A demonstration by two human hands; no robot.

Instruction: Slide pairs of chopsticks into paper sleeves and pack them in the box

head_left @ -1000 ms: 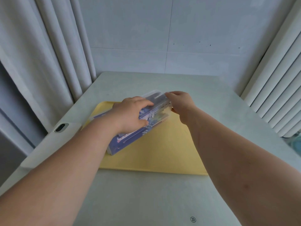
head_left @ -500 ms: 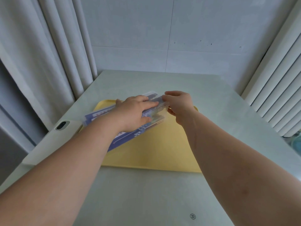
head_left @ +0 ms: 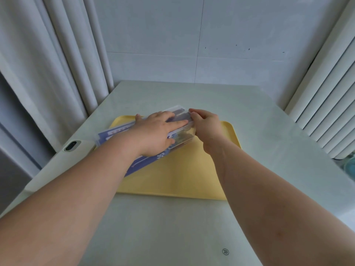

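I am watching through the head camera, and both hands are working on the box point(head_left: 181, 136), a long clear plastic one lying at a slant across the far left part of the yellow tray point(head_left: 182, 169). Its left end is hanging just past the tray's edge and its right end is pointing toward the far middle of the table point(head_left: 172, 227).

The left hand point(head_left: 153, 135) is lying flat on top of the box, its fingers point(head_left: 178, 122) stretched out straight along the lid and pressing down, with the thumb resting on the near side. It is holding nothing inside it. The right hand point(head_left: 206, 125) is gripping the far right end of the box, its fingers point(head_left: 194, 114) curling over the top corner.

Through the clear plastic the paper sleeves point(head_left: 142, 162) are showing as purple-blue strips running the length of the box. They are carrying white print and a pale band, but the writing is too blurred for me to read. I cannot tell whether chopsticks are inside them.

A white phone point(head_left: 63, 158) is lying camera side up just beside the tray's left edge, close to the box's left end. Near the front of the table a small round printed mark point(head_left: 225, 251) is showing — a ring with a symbol inside that I cannot make out. Pale curtains point(head_left: 57, 64) are hanging to the left of the table.
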